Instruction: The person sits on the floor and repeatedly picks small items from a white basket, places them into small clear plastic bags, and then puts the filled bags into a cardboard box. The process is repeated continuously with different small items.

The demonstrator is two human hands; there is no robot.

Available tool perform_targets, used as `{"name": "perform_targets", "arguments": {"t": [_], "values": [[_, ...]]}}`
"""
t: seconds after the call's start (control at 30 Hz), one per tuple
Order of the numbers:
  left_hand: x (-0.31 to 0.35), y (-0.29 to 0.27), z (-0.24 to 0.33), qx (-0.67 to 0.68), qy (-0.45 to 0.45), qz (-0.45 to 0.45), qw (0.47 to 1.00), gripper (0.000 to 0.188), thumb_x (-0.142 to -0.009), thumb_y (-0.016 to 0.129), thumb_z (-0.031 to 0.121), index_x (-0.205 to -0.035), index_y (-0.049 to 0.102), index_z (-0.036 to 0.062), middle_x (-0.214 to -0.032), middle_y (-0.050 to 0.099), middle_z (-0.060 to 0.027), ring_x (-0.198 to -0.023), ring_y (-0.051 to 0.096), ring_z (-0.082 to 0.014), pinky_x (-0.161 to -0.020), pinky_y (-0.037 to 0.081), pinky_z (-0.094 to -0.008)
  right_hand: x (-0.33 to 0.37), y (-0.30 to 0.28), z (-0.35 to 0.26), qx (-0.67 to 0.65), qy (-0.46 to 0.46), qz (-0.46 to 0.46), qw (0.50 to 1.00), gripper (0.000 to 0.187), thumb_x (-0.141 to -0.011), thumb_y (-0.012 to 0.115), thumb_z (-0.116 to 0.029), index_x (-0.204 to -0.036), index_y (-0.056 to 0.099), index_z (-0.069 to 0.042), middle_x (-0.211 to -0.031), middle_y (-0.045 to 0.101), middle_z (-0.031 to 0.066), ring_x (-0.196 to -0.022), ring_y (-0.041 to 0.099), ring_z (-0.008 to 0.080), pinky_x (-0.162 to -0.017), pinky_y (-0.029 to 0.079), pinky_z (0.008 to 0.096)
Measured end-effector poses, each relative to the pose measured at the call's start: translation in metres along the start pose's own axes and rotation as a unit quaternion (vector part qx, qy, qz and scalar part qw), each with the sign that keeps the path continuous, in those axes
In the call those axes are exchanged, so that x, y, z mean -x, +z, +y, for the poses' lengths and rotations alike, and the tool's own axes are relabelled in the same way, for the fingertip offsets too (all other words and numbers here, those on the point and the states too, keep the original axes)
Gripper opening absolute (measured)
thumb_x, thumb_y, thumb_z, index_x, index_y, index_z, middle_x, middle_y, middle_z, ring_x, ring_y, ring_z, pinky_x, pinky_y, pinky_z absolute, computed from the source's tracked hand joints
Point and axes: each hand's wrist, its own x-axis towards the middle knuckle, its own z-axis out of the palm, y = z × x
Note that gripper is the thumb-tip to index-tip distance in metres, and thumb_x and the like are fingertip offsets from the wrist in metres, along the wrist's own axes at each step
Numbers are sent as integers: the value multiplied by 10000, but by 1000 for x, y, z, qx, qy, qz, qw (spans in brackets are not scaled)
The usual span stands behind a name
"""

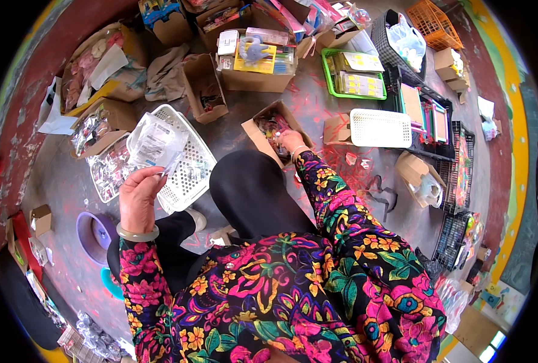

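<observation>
Left hand [138, 196] pinches a clear plastic packet [154, 142] aloft over the white basket [187, 166]; right hand [290, 140] reaches into a cardboard box [263, 136], grip hidden. Thin pinch risks dropping the packet.

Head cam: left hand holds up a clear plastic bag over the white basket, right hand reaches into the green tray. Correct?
Not quite. In the head view the right hand reaches into an open cardboard box, not the green tray, which sits farther back. The rest holds: the left hand holds up a clear plastic bag over the white basket.
</observation>
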Motion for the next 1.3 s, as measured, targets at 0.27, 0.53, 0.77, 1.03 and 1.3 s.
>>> {"name": "perform_targets", "arguments": {"t": [0.27, 0.53, 0.77, 1.03, 1.3], "values": [[1, 5, 4, 3, 3, 3, 1000, 180, -798, 514, -39, -958, 581, -87, -927, 608, -112, -829, 606, -168, -793, 505, -254, 13, -10, 1, -472, 190, 34, 860, 225, -725, 647, -95, -943, 594, -73, -722, 547, 19, -566, 434, 125, -487, 364, 276], [2, 7, 5, -1, 6, 7, 1000, 178, -799, 514, -34, -953, 584, -88, -911, 609, -110, -824, 609, -162, -788, 506, -246, 13, -2, 4, -609, 195, 38, 768, 265, -815, 508, -24, -1062, 533, -118, -845, 566, 48, -661, 547, 158, -514, 395, 276], [1, 8, 5, -6, 4, -1, 1000, 176, -800, 518, -29, -951, 589, -83, -901, 610, -106, -817, 608, -154, -785, 506, -241, 10, 1, 12, -635, 141, 25, 759, 298, -820, 494, 3, -1097, 510, -107, -927, 558, 68, -654, 555, 150, -524, 432, 255], [2, 7, 1, -7, 7, 4, 1000, 177, -798, 522, -32, -953, 589, -81, -905, 609, -109, -818, 608, -160, -782, 506, -244, 11, 5, 7, -572, 155, 32, 805, 262, -813, 489, 21, -1051, 533, -80, -817, 574, 65, -623, 569, 151, -499, 439, 249], [1, 11, 3, -8, 4, -1, 1000, 176, -797, 523, -30, -954, 585, -78, -911, 607, -107, -827, 607, -166, -786, 505, -249, -8, 19, 30, -464, 236, 61, 851, 205, -820, 495, -86, -988, 612, -99, -734, 617, 106, -594, 599, 210, -547, 493, 331]]}}
